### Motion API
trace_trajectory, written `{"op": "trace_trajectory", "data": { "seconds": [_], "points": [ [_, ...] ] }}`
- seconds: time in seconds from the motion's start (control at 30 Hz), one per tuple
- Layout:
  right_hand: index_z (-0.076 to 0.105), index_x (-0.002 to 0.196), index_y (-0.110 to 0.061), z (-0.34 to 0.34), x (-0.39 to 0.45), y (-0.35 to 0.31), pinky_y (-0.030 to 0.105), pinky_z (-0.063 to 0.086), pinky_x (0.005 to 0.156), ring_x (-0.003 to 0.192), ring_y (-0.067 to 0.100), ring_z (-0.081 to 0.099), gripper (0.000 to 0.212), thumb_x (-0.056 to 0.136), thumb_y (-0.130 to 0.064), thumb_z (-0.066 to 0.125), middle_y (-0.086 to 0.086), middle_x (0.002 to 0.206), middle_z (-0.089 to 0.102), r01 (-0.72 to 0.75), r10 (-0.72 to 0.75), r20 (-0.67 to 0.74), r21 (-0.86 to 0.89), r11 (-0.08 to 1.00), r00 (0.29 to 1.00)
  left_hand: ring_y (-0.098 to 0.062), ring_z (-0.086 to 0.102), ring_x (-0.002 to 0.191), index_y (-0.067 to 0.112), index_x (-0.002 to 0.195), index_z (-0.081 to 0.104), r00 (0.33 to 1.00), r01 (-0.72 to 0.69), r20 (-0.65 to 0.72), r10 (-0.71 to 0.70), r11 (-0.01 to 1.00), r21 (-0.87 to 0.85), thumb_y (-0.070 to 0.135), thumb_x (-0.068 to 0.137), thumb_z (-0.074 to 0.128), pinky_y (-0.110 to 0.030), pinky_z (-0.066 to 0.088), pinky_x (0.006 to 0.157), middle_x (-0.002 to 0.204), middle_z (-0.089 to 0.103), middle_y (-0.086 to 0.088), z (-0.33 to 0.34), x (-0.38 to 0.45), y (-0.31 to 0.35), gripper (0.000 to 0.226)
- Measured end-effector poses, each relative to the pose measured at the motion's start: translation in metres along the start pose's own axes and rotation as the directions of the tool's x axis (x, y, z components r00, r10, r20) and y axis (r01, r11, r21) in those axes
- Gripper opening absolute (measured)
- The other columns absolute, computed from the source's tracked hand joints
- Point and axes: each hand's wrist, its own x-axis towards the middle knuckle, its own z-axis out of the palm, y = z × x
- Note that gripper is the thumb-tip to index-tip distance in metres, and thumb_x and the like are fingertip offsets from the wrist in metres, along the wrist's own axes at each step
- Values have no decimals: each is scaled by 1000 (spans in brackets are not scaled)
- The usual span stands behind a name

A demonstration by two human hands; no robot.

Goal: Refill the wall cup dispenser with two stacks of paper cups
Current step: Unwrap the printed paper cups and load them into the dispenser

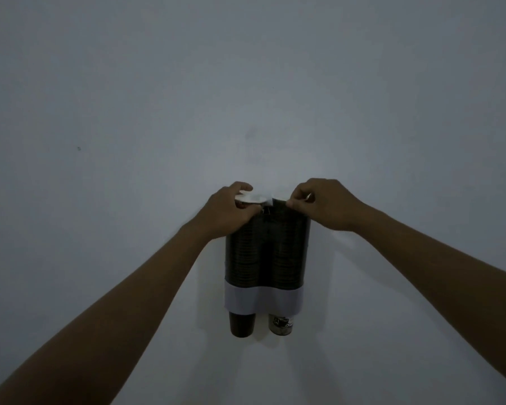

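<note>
- Wall cup dispenser [268, 252] hangs on the pale wall [158, 112], low of centre in the head view: two dark tubes side by side, a white band [262, 301] across the lower part.
- Both tubes look filled. One dark cup [242, 324] pokes out below the left tube, one printed cup [281, 325] below the right.
- Left stack: its top cup [250, 200] stands proud of the tube mouth, white rim up. Right stack's top is hidden behind the fingers; I cannot tell its height.
- Handling, my judgement: paper cups are light, thin-walled, easily crushed at the rim. A nested stack is stiffer along its length but bends or separates if gripped at one end only. Best hold is around the side wall just under the rim, pressing straight down.
- Left hand [231, 210]: fingers curled around the top cup, thumb over the rim, holding it.
- Right hand [323, 204]: fingers drawn in narrow at the right tube's upper edge; what it pinches I cannot tell in this dim light.
- Both forearms reach up and inward, wrists level with the tube tops.
</note>
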Motion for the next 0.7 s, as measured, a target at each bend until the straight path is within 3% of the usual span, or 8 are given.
{"op": "trace_trajectory", "data": {
  "seconds": [0.07,0.13,0.2,0.3,0.4,0.5,0.6,0.7],
  "points": [
    [72,100,-26,6,-2,3,18,40,74,93,9,57,28,93,-49,60,-4,104,61,-38,37,53,33,999,998,-22,54,121,32,134,55,1000,23,-4,-23,1000,15,69,79,52,-40,46,102,134,58,-4,1,-2,-2,66],
    [70,114,-29,9,-2,6,29,44,90,106,14,56,35,96,-52,52,-3,116,59,-85,82,39,87,993,996,-23,50,128,35,131,58,999,15,-44,-15,1000,-8,71,83,40,-47,41,109,137,57,-2,0,-3,-2,63],
    [67,122,-34,11,0,8,40,41,104,120,17,53,36,98,-51,46,-4,129,58,-123,120,54,65,990,991,-19,52,126,32,130,61,999,-27,-32,28,999,30,54,95,40,-42,41,109,136,60,0,-2,-3,-3,46],
    [65,122,-40,13,1,11,50,35,110,128,18,49,32,99,-47,44,-8,136,58,-146,150,136,-37,989,979,-14,56,123,27,131,62,997,-69,27,65,987,142,33,101,43,-34,41,108,135,63,4,-1,-2,-6,37],
    [65,123,-38,16,3,12,50,34,110,128,20,49,35,100,-46,40,-8,138,59,-185,194,178,-68,980,965,-15,56,126,26,132,63,995,-96,22,93,968,233,29,100,42,-27,33,112,135,64,4,0,-1,-9,38],
    [67,120,-34,18,3,12,49,34,110,126,22,50,36,101,-45,39,-7,134,61,-209,218,194,-66,976,957,-22,57,123,25,135,60,989,-142,14,145,936,322,26,101,38,-30,28,113,127,69,1,-2,-3,-4,40],
    [70,116,-27,18,3,11,48,34,109,123,23,51,39,101,-45,38,-5,130,63,-217,229,205,-82,973,951,-27,54,122,25,139,55,987,-157,31,158,905,396,24,102,35,-31,29,109,122,71,-1,-3,-4,1,42],
    [70,114,-25,18,3,10,47,33,109,120,22,52,42,101,-47,37,-5,129,63,-222,242,213,-113,968,947,-30,51,121,25,142,49,988,-156,52,147,898,411,25,100,37,-34,38,96,115,73,-1,-5,-2,2,44]
  ]
}}
